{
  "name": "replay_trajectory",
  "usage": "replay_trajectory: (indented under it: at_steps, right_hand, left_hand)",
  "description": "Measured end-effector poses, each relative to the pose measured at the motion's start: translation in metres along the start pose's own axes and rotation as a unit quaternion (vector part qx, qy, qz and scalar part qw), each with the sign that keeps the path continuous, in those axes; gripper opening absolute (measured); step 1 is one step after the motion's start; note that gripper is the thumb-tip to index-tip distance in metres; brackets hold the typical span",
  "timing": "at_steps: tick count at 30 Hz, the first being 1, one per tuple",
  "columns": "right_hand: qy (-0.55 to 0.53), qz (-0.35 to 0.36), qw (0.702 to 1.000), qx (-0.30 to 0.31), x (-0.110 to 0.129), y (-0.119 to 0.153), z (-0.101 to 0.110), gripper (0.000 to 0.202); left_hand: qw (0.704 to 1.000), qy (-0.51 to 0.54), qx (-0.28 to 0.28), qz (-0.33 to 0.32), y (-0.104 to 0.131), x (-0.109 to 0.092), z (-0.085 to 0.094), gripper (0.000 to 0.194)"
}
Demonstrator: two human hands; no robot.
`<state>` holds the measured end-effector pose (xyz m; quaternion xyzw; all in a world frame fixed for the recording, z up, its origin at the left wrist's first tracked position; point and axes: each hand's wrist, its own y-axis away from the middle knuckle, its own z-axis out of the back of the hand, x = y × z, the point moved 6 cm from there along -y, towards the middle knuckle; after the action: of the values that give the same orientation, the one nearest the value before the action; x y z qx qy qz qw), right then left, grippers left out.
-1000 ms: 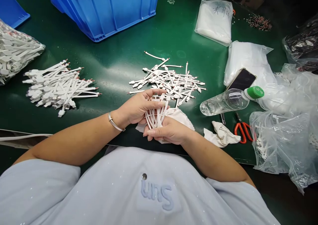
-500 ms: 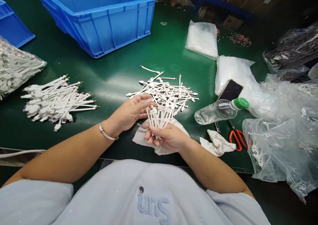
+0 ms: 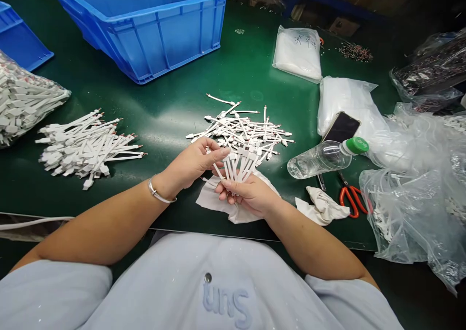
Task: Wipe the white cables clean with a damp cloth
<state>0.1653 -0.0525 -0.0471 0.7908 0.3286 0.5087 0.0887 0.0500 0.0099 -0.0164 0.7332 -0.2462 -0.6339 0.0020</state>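
Note:
Fanned out in my right hand (image 3: 251, 194) is a bunch of short white cables (image 3: 238, 165), their flat connectors pointing away from me. My left hand (image 3: 194, 162) is at the left side of the bunch, thumb and fingers closed on a white cable (image 3: 215, 165). Both hands are over a white cloth (image 3: 242, 213) on the green table. Just beyond them lies a loose pile of thin white cables (image 3: 247, 128). A second pile, of thicker white cables (image 3: 91, 145), is to the left.
A blue bin (image 3: 171, 39) stands at the back left, with a bag of white cables (image 3: 25, 102) at the far left. On the right are a bottle (image 3: 320, 160), a phone (image 3: 341, 127), red-handled pliers (image 3: 353, 201), a crumpled cloth (image 3: 322, 206) and plastic bags (image 3: 411, 213).
My left hand's fingers have closed on a cable at the left of the bunch; they were apart before. The view has shifted slightly.

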Motion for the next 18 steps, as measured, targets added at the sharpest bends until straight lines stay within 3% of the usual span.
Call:
replay_trajectory:
  at_steps: [11, 18]
  right_hand:
    - [-0.014, -0.022, 0.999, 0.035, 0.002, 0.001, -0.004, 0.029]
    - [-0.029, -0.022, 0.999, 0.033, 0.005, 0.003, -0.005, 0.039]
  left_hand:
    - [0.998, -0.035, -0.014, -0.059, 0.004, -0.008, 0.001, 0.024]
    - [0.997, -0.04, -0.024, -0.067, 0.005, -0.011, 0.0, 0.017]
